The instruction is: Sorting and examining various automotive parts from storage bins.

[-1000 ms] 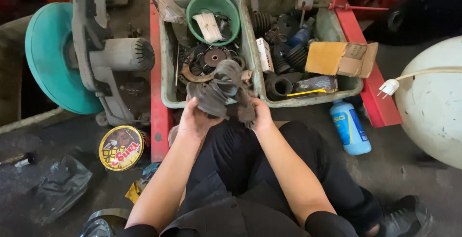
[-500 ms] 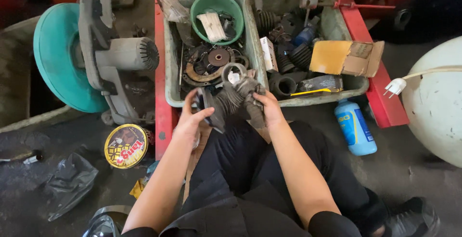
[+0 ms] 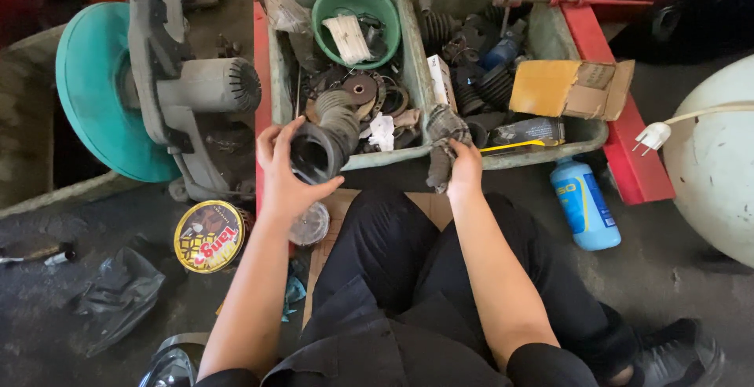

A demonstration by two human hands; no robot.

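Both hands at the near rim of the grey parts tray [image 3: 345, 161], one rubber boot each.

Left hand [image 3: 284, 173]: fingers spread and curled round the wide mouth of a black ribbed boot [image 3: 323, 137]; long axis tilted up and away over the rim, open end facing back toward the wrist. Right hand [image 3: 465, 168]: closed on a second boot [image 3: 442, 142], narrower, axis roughly vertical, hanging over the tray edge. Left boot nearer the tray's left compartment, right one by the divider. Beyond: green bowl [image 3: 355, 11], cardboard box [image 3: 567, 88] to the right. Outside the hands: yellow tin [image 3: 208, 236] left, blue bottle [image 3: 583, 205] right. Open room only between tray edge and knees.
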